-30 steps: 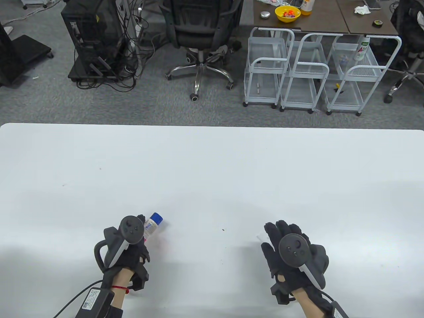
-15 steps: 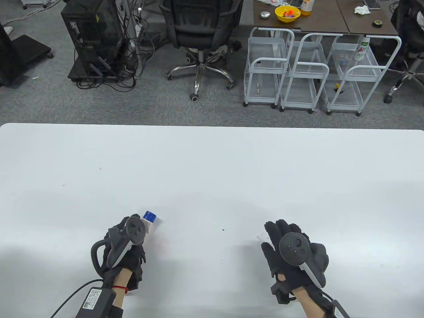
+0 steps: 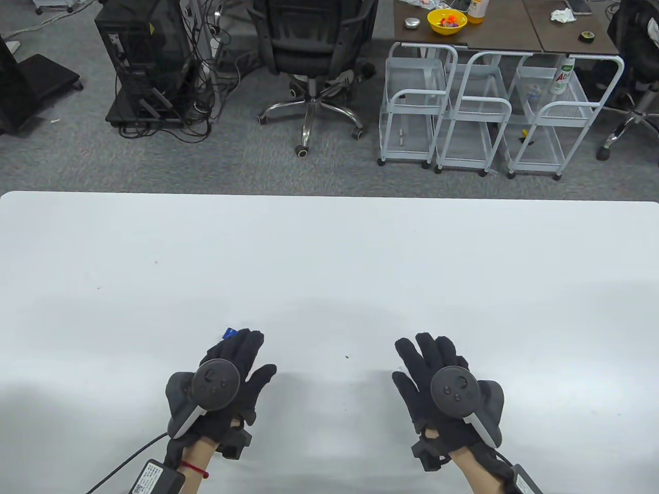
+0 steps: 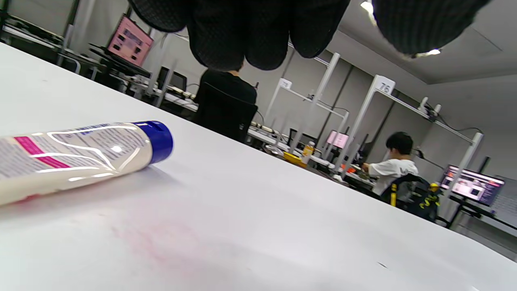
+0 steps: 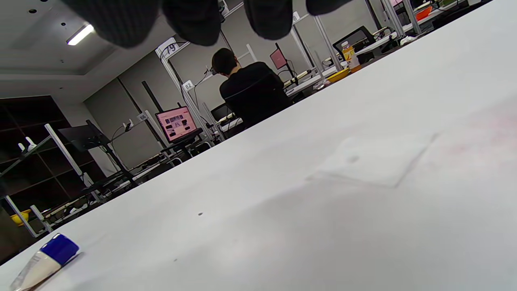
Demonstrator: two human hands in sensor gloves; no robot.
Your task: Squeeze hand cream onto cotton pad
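Observation:
The hand cream tube (image 4: 76,155) is cream-white with pink print and a blue cap. It lies on its side on the white table (image 3: 329,267). In the table view only its blue cap (image 3: 229,332) shows, past my left hand (image 3: 242,355). My left hand is open above the tube, fingers spread, and does not touch it. A square white cotton pad (image 5: 371,161) lies flat on the table under my right hand (image 3: 422,360), which hides it in the table view. My right hand is open and holds nothing. The tube also shows in the right wrist view (image 5: 44,258).
Beyond the table's far edge stand an office chair (image 3: 314,56), a computer tower (image 3: 144,62) and white wire carts (image 3: 484,113) on the carpet.
My left hand has let go of the tube, which now lies on the table, and has opened flat over it. My right hand has shifted slightly left and forward.

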